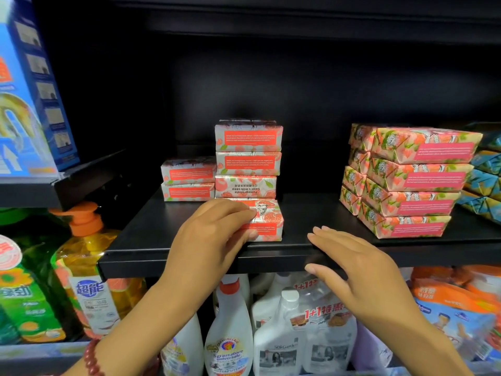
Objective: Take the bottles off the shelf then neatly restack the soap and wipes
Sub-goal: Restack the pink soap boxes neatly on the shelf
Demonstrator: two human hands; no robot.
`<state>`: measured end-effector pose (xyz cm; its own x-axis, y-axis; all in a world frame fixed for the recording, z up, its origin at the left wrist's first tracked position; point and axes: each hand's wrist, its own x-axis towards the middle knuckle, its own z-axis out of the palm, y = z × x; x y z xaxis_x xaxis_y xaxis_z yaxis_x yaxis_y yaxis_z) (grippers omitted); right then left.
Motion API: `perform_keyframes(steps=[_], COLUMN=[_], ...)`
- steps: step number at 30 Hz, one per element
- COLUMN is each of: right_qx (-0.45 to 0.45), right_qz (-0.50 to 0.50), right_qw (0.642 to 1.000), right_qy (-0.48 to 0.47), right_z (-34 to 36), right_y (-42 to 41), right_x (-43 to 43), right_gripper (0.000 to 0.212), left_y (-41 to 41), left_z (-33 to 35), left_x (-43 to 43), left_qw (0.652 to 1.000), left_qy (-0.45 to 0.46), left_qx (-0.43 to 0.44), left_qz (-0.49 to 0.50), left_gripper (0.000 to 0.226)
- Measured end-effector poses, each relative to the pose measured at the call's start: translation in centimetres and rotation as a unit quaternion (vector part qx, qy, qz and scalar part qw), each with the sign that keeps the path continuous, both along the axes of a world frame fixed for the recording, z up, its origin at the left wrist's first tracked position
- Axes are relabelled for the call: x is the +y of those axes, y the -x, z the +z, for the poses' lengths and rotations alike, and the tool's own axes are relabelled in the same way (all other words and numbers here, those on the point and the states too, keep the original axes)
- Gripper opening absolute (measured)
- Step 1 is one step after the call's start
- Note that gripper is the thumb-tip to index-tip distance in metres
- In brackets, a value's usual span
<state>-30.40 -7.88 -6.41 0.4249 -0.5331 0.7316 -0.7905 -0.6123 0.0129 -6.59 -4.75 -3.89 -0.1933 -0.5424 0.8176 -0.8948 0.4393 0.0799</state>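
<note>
A pomegranate soap bar (267, 218) lies near the front edge of the black shelf (189, 251). My left hand (214, 234) grips its left end, fingers over the top and thumb on the front face. Behind it stands a stack of three like bars (248, 158), with a lower stack of two (188, 179) to its left. My right hand (349, 261) hovers flat over the shelf's front edge, fingers straight, holding nothing. A neat block of pink peach-print soap bars (409, 180) stands at the right.
Blue-patterned soap packs (485, 175) sit at the far right of the shelf. Below are white spray and detergent bottles (230, 335), an orange pump bottle (86, 267), a green bottle (21, 294) and orange wipe packs (461, 308). A blue box (27, 90) stands on the upper left shelf.
</note>
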Motion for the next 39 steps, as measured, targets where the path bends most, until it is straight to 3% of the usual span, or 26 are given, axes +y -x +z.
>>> perform_keyframes(steps=[8, 17, 23, 27, 30, 34, 39], right_qx=[0.019, 0.036, 0.028, 0.024, 0.019, 0.000, 0.006], right_qz=[-0.020, -0.020, -0.017, -0.021, -0.025, -0.017, -0.013], right_qw=[0.999, 0.999, 0.999, 0.999, 0.999, 1.000, 1.000], right_qy=[0.019, 0.010, 0.022, 0.027, 0.023, 0.013, -0.001], right_z=[0.1, 0.7, 0.3, 0.2, 0.2, 0.1, 0.2], right_y=[-0.7, -2.9, -2.8, -2.8, -2.8, -2.8, -2.7], right_x=[0.3, 0.3, 0.0, -0.1, -0.2, -0.3, -0.2], right_gripper=[0.052, 0.062, 0.062, 0.062, 0.064, 0.075, 0.076], left_y=[-0.5, -0.9, -4.8, -7.4, -8.7, -9.4, -9.3], left_z=[0.4, 1.3, 4.0, 5.6, 5.3, 4.7, 4.8], left_x=[0.1, 0.2, 0.0, -3.4, -5.7, -6.2, -5.2], left_qw=[0.998, 0.995, 0.992, 0.975, 0.959, 0.964, 0.972], left_qy=[-0.052, -0.091, -0.049, -0.123, -0.179, -0.120, -0.076], left_qx=[0.038, 0.025, 0.113, 0.050, 0.005, -0.023, -0.038], left_qz=[0.001, -0.026, 0.037, 0.177, 0.221, 0.236, 0.219], left_gripper=[0.032, 0.038, 0.048, 0.064, 0.066, 0.051, 0.053])
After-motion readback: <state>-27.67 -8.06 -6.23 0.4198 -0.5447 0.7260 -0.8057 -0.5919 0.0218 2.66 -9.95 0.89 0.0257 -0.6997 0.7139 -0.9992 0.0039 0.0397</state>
